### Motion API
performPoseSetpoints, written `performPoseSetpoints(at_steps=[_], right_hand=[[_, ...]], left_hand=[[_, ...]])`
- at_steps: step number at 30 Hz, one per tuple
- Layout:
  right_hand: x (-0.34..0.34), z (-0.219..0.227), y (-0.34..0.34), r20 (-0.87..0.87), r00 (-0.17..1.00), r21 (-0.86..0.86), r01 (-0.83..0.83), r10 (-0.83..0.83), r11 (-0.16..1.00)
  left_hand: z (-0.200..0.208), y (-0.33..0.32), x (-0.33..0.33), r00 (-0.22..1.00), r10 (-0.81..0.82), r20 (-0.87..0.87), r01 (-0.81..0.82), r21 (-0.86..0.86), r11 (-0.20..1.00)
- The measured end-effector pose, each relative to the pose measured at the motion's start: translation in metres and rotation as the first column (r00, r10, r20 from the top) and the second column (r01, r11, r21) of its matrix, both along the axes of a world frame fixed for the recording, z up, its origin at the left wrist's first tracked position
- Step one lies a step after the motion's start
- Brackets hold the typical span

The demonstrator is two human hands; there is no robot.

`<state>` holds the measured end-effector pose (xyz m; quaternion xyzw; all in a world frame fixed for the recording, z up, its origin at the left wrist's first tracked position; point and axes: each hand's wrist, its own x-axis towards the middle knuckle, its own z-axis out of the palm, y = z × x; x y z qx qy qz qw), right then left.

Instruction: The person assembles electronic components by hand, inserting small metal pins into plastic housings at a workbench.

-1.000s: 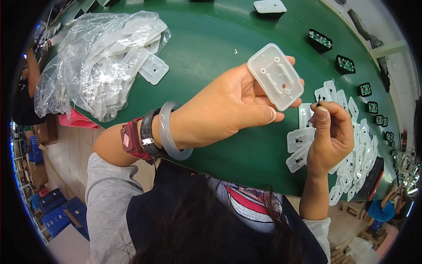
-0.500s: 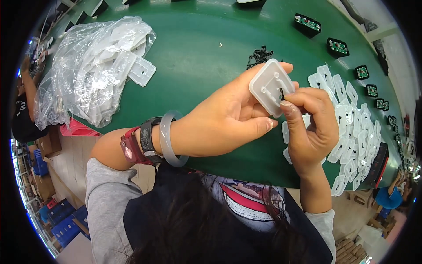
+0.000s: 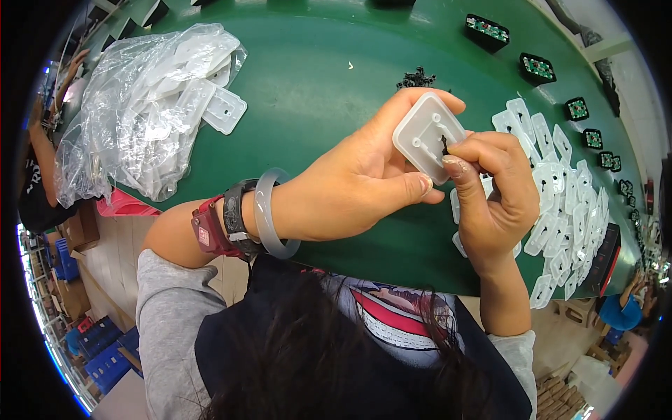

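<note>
My left hand (image 3: 378, 168) holds a translucent white plastic cover (image 3: 423, 126) by its edges, its inner side with small round posts facing up. Thumb and forefinger of my right hand (image 3: 493, 189) are pinched at a small black plastic piece (image 3: 444, 145), which lies against the inside of the cover. The fingertips hide the lower part of that piece. Beyond my left hand sits a pile of similar black pieces (image 3: 417, 78). To the right of my right hand, many white covers (image 3: 553, 199) lie spread and overlapping, most with a black piece on them.
A clear plastic bag (image 3: 133, 112) full of white covers lies at the left of the green table (image 3: 301, 77), one loose cover (image 3: 225, 110) by its mouth. Black housings with green circuit boards (image 3: 537, 68) line the far right edge. Another person's arm (image 3: 43, 150) shows at far left.
The black piece has tipped from standing up between my right fingertips to lying flatter on the cover. Both hands and the cover have shifted very slightly left.
</note>
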<state>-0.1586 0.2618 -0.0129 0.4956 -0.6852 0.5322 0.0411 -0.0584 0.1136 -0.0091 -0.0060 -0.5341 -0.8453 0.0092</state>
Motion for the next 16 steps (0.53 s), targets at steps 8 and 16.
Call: performPoseSetpoints(at_steps=[8, 16], right_hand=[[-0.0024, -0.0026, 0.0008, -0.172, 0.985, 0.039, 0.020, -0.013, 0.999], [0.0040, -0.0010, 0.0018, -0.274, 0.960, 0.107, 0.096, -0.064, 0.990]], left_hand=[[-0.0045, 0.0011, -0.0015, 1.000, 0.012, -0.023, -0.012, 0.006, 1.000], [-0.0044, 0.0013, -0.0015, 1.000, 0.005, -0.004, -0.005, -0.050, 0.999]])
